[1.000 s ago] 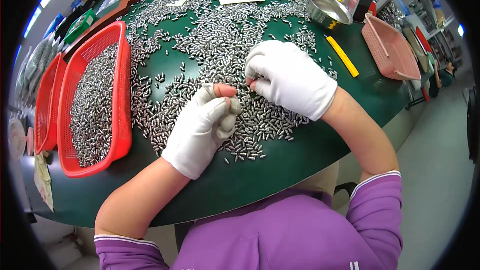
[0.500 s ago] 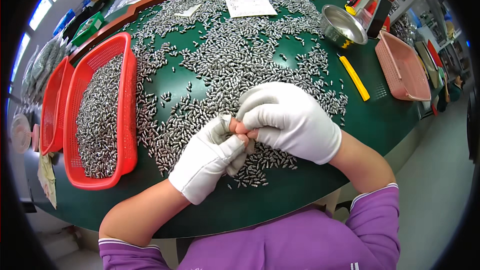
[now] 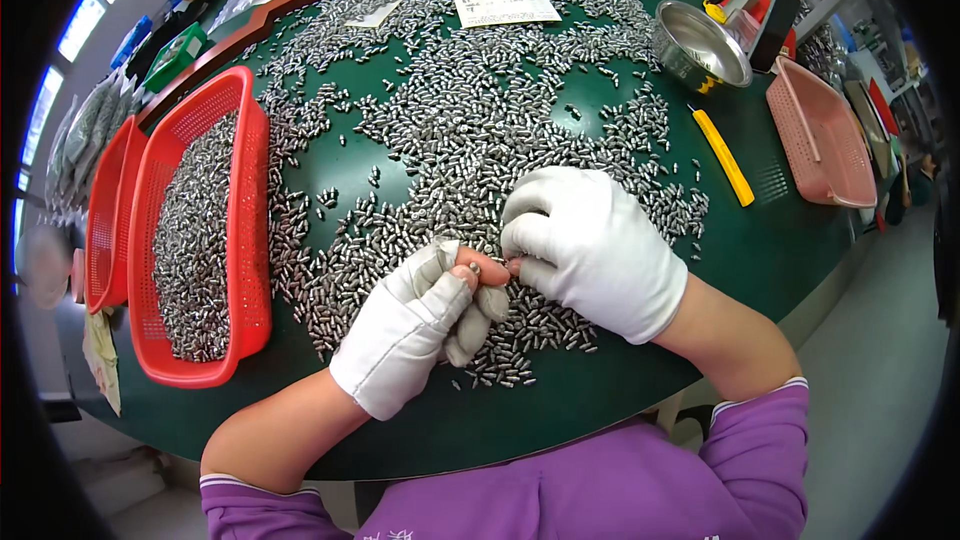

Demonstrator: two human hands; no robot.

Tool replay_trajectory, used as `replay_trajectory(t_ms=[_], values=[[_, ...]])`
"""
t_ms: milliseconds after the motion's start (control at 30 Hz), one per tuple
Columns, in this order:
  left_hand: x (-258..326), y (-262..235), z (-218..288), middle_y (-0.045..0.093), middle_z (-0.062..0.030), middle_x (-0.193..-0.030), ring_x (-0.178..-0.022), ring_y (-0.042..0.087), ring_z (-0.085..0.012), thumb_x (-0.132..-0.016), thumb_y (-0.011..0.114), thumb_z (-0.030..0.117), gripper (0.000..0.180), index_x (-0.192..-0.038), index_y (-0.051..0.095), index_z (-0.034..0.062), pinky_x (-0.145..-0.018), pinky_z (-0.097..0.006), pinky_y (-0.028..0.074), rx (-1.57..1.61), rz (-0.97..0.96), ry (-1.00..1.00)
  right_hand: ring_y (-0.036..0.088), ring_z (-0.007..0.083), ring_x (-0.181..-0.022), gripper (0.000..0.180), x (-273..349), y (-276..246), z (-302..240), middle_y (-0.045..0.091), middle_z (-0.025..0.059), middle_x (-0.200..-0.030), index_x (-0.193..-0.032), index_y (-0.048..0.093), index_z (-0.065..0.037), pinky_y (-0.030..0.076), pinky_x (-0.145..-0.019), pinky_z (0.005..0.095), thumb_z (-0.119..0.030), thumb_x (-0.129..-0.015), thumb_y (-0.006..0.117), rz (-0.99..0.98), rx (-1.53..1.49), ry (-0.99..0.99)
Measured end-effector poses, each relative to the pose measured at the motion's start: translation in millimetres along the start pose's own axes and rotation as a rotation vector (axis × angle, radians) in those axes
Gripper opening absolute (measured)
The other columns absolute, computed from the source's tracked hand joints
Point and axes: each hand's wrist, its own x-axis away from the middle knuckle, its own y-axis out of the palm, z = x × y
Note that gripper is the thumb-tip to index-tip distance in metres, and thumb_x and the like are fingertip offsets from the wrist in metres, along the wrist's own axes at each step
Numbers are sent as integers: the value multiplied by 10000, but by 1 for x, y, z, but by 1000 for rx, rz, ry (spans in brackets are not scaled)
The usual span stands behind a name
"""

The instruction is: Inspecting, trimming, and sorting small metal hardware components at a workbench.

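Note:
My left hand [image 3: 410,325], in a white glove with bare thumb and index tips, pinches one small silver metal part [image 3: 475,268] between those tips. Just right of it is my right hand [image 3: 595,250], also gloved in white, its fingers curled together over the pile with a bare fingertip showing. Whatever those fingers may hold is hidden. Below and around both hands spreads a thick layer of small pointed silver metal parts [image 3: 440,145] on the green tabletop [image 3: 610,405].
At left, a red plastic basket [image 3: 255,270] holds many of the same parts, beside another red basket [image 3: 105,220]. To the right lie a yellow cutter knife [image 3: 722,157], a steel bowl [image 3: 700,50] and a pink basket [image 3: 820,140]. A written paper [image 3: 505,4] rests on the parts.
My hands have drawn apart: the right has moved slightly right and down, the left slightly left. The small metal part now shows between my left thumb and index finger.

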Motion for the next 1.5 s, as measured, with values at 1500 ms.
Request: replay_trajectory(t_ms=[1500], values=[[-2,-2,-1,546,-23,-850,-597,417,-57,-943,625,243,173,-1019,528,121,-523,-194,326,78,-38,-14,618,285,-828,123,3,-9,0,608,67,-839,-790,652,-76,513,-734,393,-146,-729,732,-38,170,137]])
